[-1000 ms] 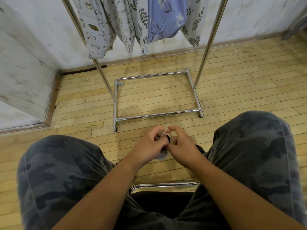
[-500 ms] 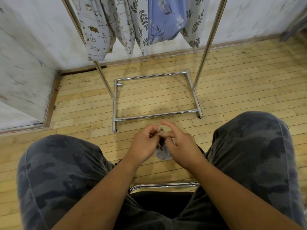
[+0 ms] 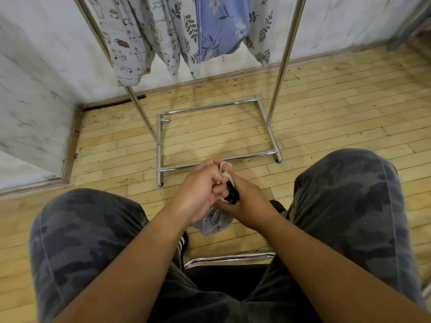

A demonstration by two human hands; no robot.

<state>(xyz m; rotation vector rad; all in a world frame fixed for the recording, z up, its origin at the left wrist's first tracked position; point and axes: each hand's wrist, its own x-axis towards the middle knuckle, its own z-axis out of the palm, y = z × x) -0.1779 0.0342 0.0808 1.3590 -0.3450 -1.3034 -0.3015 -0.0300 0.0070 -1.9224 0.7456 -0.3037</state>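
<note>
I sit with my knees apart and both hands meet between them. A small grey patterned drawstring pouch (image 3: pixel 214 223) hangs below my hands, with something dark showing at its mouth. My left hand (image 3: pixel 200 192) has its fingers curled round the pouch's cream cord (image 3: pixel 224 171), which loops above the knuckles. Holding the pouch's neck from the right side is my right hand (image 3: pixel 247 203). Most of the pouch's top is hidden by my fingers.
A chrome clothes rack (image 3: pixel 161 155) stands on the wooden floor just ahead, its base frame close to my hands. Printed garments (image 3: pixel 163 33) and a blue floral one (image 3: pixel 221 26) hang from it. White walls close the left and far sides. A chair's chrome rim (image 3: pixel 228 258) shows below.
My hands have shifted slightly and the left one has closed tighter on the cord, which now loops above the knuckles. More of the grey pouch hangs visible under the hands.
</note>
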